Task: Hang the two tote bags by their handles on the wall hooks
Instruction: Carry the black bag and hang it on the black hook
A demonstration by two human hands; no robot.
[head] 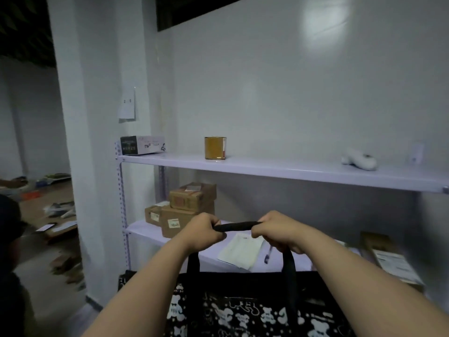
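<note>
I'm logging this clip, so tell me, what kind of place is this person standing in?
Probably a storeroom or parcel sorting room. A white metal shelving unit stands against a bare wall, labelled cardboard parcels are stacked on its lower shelf, and more packages lie scattered on the floor at left.

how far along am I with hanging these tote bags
Nothing looks hung yet. Your left hand and right hand grip the handle of one black bear-print tote bag, held before the shelf. No hooks or second bag in view; both bags remain.
</note>
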